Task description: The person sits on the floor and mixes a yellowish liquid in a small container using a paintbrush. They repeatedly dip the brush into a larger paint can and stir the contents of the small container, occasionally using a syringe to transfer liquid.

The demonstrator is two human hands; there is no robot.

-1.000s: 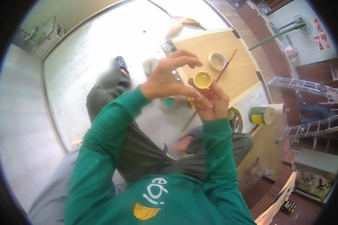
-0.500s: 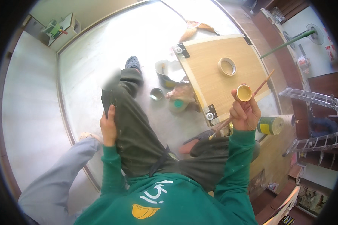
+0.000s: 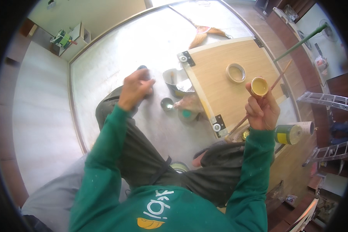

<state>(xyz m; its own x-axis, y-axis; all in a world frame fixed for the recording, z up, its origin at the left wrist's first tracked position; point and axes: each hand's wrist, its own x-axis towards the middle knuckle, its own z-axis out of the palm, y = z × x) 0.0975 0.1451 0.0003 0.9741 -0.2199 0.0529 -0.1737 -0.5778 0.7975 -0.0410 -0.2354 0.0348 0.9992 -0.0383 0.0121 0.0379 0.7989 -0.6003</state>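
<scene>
Looks like the left hand point(image 3: 137, 89) has come up off the leg since half a second ago, and it's now hanging in the air over the left knee, fingers bent. Honestly can't tell whether thumb and fingers meet or whether anything's in there, it's a bit blurry. Meanwhile the right hand point(image 3: 263, 110) is still pinching the little yellow cup point(image 3: 259, 87) up at the fingertips, mouth facing the camera, with yellowish stuff inside. Same hand has a long thin stick point(image 3: 282, 74) tucked in, slanting behind the cup, poking out upper right and lower left of the grip. Just below and right of that hand there's a green and yellow can point(image 3: 288, 134). Left of the grip and lower down is a wooden board point(image 3: 205, 69) with metal corner plates, and a tape roll point(image 3: 229, 75) sits on it, up and left of the cup. Between the two hands, on the floor, you've got a green-capped container point(image 3: 186, 113), a small round tin point(image 3: 167, 104) and a bucket point(image 3: 168, 77), the last just right of the left hand. Way beyond both grips lies a broom point(image 3: 205, 34), and a ladder point(image 3: 324, 99) is well off to the right.
</scene>
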